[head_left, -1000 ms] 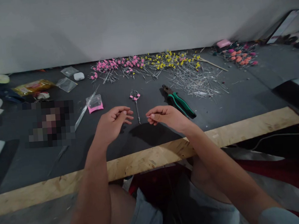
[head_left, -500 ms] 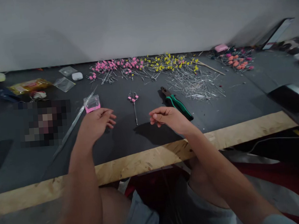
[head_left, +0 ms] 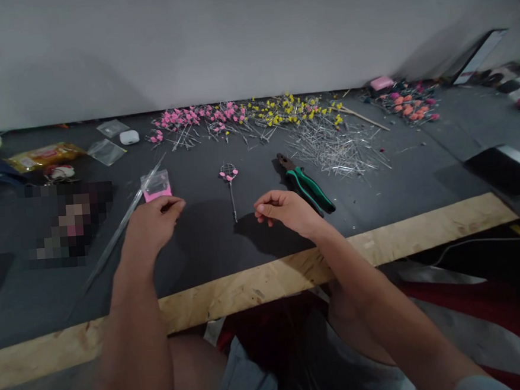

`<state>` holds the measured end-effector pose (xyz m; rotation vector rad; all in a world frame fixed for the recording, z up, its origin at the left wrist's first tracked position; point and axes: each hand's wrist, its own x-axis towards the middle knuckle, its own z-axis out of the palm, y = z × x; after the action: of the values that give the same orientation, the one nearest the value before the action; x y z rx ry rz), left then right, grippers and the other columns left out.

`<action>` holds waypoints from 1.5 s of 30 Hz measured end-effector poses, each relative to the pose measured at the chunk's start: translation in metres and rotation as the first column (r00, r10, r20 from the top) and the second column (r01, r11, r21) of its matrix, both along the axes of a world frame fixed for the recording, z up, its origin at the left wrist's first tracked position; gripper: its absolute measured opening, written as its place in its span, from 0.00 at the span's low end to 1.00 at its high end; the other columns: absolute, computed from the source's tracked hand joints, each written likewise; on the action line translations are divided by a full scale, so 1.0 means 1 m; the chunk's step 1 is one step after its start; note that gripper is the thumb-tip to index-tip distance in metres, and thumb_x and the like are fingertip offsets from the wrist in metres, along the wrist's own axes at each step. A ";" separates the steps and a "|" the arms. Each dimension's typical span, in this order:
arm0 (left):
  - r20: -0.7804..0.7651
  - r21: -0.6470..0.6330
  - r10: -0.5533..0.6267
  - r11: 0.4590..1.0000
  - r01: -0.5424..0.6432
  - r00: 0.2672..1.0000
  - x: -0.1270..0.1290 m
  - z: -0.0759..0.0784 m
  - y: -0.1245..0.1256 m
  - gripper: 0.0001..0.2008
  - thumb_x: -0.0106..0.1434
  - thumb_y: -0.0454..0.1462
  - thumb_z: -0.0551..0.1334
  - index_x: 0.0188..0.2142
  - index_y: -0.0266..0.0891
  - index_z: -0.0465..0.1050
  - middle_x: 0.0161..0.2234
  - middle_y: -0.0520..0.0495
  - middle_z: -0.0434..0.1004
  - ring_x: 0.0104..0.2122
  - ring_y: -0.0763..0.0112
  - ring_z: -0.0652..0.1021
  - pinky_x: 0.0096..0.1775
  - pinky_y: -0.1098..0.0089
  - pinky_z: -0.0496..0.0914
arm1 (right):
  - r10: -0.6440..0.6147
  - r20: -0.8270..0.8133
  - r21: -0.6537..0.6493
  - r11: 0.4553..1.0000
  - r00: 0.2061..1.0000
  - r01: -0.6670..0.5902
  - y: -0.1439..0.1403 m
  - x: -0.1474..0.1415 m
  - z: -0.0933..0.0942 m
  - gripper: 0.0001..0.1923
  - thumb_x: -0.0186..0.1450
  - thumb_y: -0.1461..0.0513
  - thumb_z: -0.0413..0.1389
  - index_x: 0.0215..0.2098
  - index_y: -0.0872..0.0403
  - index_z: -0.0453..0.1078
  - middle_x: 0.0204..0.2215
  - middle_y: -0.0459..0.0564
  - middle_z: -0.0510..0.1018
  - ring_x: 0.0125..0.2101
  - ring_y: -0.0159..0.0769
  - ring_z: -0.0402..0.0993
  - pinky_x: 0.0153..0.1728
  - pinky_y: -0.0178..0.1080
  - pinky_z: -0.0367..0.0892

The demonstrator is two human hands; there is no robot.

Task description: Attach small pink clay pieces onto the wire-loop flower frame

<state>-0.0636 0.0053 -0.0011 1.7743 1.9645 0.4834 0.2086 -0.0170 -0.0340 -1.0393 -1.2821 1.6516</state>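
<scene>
Since a second ago the left hand (head_left: 151,225) has slid left, away from the middle of the table (head_left: 210,246), and now reaches with loosely curled fingers toward the small clear packet of pink beads (head_left: 156,185), its fingertips just short of it and gripping nothing. Nearby to the right, the right hand (head_left: 283,207) stays put, fingers clenched as if pinching something too small to tell. Between the hands, slightly farther, lies the wire stem with pink beads (head_left: 229,179). Green-handled pliers (head_left: 306,183) lie right of it. Farther off sits a pile of bare wires (head_left: 336,145), and along the far edge, pink and yellow beaded stems (head_left: 245,114).
</scene>
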 end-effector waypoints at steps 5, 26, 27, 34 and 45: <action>-0.202 0.018 -0.019 1.000 0.023 0.979 -0.012 -0.002 -0.001 0.08 0.60 0.40 0.57 0.35 0.42 0.73 0.31 0.51 0.72 0.34 0.63 0.72 0.36 0.67 0.63 | -0.001 0.079 0.016 1.000 0.997 0.000 0.000 -0.003 0.002 0.04 0.58 0.62 0.59 0.32 0.54 0.70 0.25 0.45 0.75 0.27 0.28 0.70 0.28 0.33 0.67; -0.283 -0.032 0.079 0.995 -0.091 0.956 -0.001 0.009 -0.010 0.19 0.59 0.37 0.53 0.47 0.33 0.72 0.44 0.38 0.76 0.44 0.55 0.74 0.45 0.59 0.66 | -0.019 0.169 0.016 1.000 0.985 0.017 -0.001 -0.010 0.007 0.04 0.61 0.64 0.54 0.35 0.55 0.70 0.25 0.45 0.75 0.26 0.27 0.71 0.27 0.32 0.66; -0.282 -0.030 0.084 0.995 -0.096 0.956 -0.002 0.009 -0.011 0.18 0.59 0.38 0.53 0.46 0.33 0.73 0.43 0.39 0.77 0.43 0.56 0.75 0.45 0.59 0.67 | -0.019 0.175 0.012 1.000 0.984 0.017 -0.001 -0.010 0.008 0.04 0.62 0.65 0.54 0.35 0.55 0.70 0.25 0.45 0.75 0.25 0.27 0.70 0.27 0.32 0.66; -0.285 0.004 0.021 1.000 -0.021 0.958 -0.003 -0.001 -0.005 0.15 0.61 0.43 0.54 0.40 0.40 0.76 0.43 0.43 0.78 0.44 0.55 0.75 0.44 0.60 0.67 | -0.009 0.183 0.030 1.000 0.983 0.004 -0.007 -0.010 0.013 0.05 0.61 0.63 0.54 0.35 0.55 0.70 0.26 0.45 0.75 0.26 0.27 0.70 0.28 0.32 0.66; -0.284 0.051 -0.006 0.998 0.022 0.959 -0.003 -0.010 -0.004 0.15 0.61 0.38 0.52 0.40 0.39 0.76 0.44 0.41 0.78 0.46 0.56 0.75 0.48 0.59 0.67 | -0.006 0.200 0.049 0.999 0.980 -0.004 -0.014 -0.010 0.015 0.04 0.62 0.63 0.52 0.35 0.55 0.66 0.27 0.46 0.76 0.28 0.29 0.72 0.28 0.32 0.65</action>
<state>-0.0668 0.0012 -0.0111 1.9829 2.1449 0.2909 0.1989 -0.0309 -0.0189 -1.1998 -1.4450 1.5369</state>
